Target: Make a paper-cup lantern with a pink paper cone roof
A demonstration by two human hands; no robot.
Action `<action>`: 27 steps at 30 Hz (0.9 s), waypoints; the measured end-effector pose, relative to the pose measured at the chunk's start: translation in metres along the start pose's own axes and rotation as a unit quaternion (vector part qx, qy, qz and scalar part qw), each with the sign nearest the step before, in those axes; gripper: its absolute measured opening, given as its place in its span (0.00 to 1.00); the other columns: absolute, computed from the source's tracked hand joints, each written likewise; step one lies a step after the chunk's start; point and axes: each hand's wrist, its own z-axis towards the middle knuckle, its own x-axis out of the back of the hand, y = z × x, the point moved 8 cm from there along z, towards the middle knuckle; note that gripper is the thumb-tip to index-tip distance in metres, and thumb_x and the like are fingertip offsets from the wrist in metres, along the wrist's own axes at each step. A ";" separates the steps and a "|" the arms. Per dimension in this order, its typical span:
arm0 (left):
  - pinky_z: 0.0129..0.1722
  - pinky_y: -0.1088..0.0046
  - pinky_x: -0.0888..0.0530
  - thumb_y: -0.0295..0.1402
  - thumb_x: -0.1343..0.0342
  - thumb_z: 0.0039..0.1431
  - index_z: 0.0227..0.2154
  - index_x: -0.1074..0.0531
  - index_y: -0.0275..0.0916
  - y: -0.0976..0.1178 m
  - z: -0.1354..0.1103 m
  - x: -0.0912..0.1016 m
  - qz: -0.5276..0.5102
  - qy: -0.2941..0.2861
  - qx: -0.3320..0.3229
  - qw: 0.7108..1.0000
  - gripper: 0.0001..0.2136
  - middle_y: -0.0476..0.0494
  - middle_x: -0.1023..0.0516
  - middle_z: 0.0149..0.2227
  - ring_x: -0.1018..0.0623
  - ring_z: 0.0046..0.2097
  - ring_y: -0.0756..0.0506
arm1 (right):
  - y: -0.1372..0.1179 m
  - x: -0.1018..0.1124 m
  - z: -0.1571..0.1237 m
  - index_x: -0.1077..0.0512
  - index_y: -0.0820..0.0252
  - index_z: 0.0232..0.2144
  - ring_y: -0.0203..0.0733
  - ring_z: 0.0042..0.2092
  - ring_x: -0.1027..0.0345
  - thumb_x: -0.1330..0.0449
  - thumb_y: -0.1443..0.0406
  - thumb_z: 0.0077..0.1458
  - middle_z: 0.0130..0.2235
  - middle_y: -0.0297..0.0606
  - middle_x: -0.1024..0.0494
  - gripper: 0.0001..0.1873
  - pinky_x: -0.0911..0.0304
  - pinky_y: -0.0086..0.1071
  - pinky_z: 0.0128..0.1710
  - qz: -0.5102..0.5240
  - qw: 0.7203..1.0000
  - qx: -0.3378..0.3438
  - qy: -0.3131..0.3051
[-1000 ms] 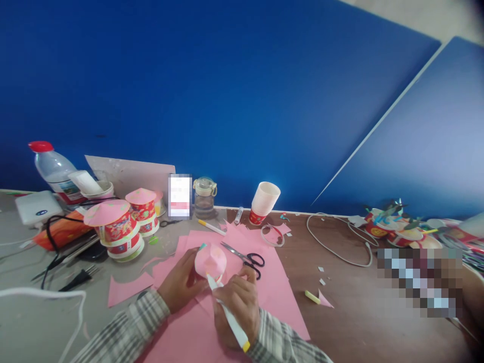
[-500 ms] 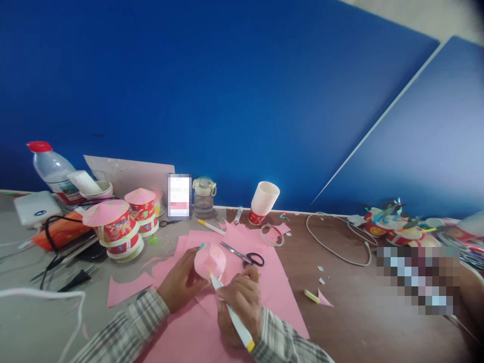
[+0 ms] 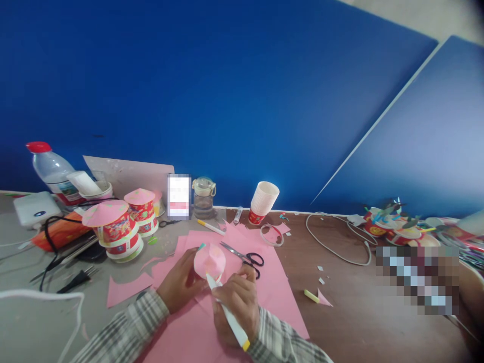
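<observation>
My left hand, half curled, holds the pink cone from eight o'clock. At the cone's six o'clock edge sits the tip of a marker, gripped in my closed right hand. Scissors lie at three o'clock.

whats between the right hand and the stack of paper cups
Scissors with black handles, lying on pink paper; the head view shows them.

Left grip holds 1 pink cone; right grip holds 1 white marker at the cone's edge.
</observation>
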 end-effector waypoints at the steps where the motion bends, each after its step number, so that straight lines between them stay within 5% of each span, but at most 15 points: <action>1: 0.49 0.61 0.33 0.33 0.40 0.38 0.48 0.43 0.49 0.000 0.000 0.000 -0.001 0.000 0.001 1.000 0.30 0.47 0.31 0.46 0.34 0.49 0.41 | 0.000 -0.001 0.000 0.33 0.57 0.25 0.33 0.19 0.37 0.42 0.67 0.45 0.18 0.24 0.29 0.02 0.47 0.35 0.33 -0.003 1.000 0.001 -0.003; 27: 0.49 0.60 0.32 0.32 0.40 0.38 0.48 0.43 0.49 0.000 0.001 0.000 0.000 0.003 0.001 1.000 0.30 0.46 0.31 0.47 0.33 0.49 0.40 | -0.002 -0.003 0.001 0.32 0.57 0.25 0.33 0.19 0.37 0.41 0.68 0.44 0.18 0.24 0.29 0.02 0.46 0.36 0.33 -0.006 1.000 0.005 -0.017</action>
